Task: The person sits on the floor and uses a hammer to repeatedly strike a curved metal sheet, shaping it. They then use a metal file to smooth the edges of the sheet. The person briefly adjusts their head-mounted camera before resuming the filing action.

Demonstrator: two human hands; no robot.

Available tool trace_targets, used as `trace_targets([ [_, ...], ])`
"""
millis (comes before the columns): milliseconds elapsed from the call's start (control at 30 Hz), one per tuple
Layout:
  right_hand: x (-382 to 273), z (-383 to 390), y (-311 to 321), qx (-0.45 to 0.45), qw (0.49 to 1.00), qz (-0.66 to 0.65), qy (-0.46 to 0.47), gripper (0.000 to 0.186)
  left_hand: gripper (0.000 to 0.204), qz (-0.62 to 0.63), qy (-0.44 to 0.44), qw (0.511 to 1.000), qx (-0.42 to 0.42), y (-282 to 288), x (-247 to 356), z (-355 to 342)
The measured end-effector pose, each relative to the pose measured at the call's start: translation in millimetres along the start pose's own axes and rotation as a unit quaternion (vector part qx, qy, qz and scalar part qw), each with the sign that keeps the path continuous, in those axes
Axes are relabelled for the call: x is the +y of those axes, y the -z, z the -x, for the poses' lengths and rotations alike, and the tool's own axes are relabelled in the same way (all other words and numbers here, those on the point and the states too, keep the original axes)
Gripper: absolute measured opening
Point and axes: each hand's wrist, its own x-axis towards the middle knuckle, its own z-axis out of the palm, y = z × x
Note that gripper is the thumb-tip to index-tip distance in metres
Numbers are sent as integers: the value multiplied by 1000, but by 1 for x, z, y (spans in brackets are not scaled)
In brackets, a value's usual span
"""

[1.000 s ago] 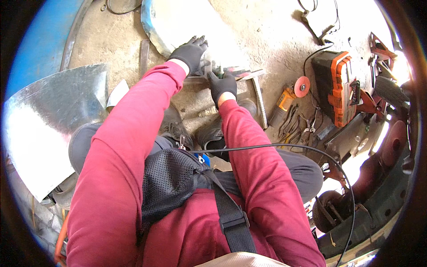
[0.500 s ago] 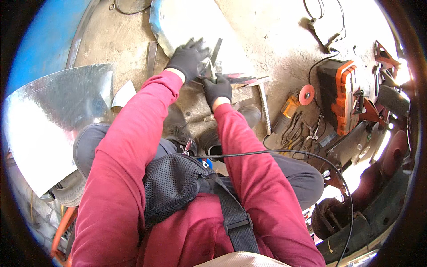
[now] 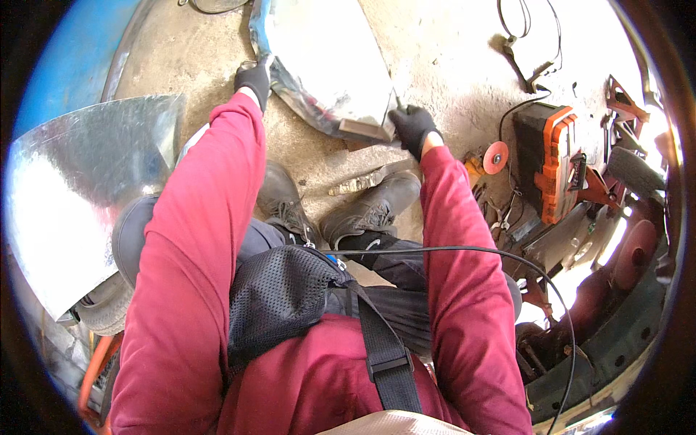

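A shiny sheet-metal panel (image 3: 326,61) with a blue-tinged curved edge lies on the floor in front of me. My left hand (image 3: 254,78), in a black glove, is closed round its left edge. At the panel's near right corner, my black-gloved right hand (image 3: 415,129) has its fingers curled at the edge; a small dark bit sticks up beside it, too small to name. Along the near edge sits a flat metal strip (image 3: 366,130). A worn, pale-handled tool (image 3: 355,185) rests on the floor by my right boot (image 3: 373,206).
A large curved metal sheet (image 3: 94,159) stands at my left. On the right are an angle grinder with a red disc (image 3: 496,157), a black and orange toolbox (image 3: 551,163) and several hand tools. A black cable (image 3: 464,249) crosses over my right forearm.
My hands have moved apart, the left to the panel's left edge, the right to its near right corner. The panel has shifted and turned. The tool at my right fingers no longer shows.
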Motion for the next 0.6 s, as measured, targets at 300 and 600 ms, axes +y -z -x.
trace_targets([
  [300,-18,151,-83,-164,967,-186,-49,38,69,103,-39,988,111,47,48,64],
  [600,17,193,-143,-187,940,-278,-60,27,51,-239,-327,914,-28,-13,61,58],
])
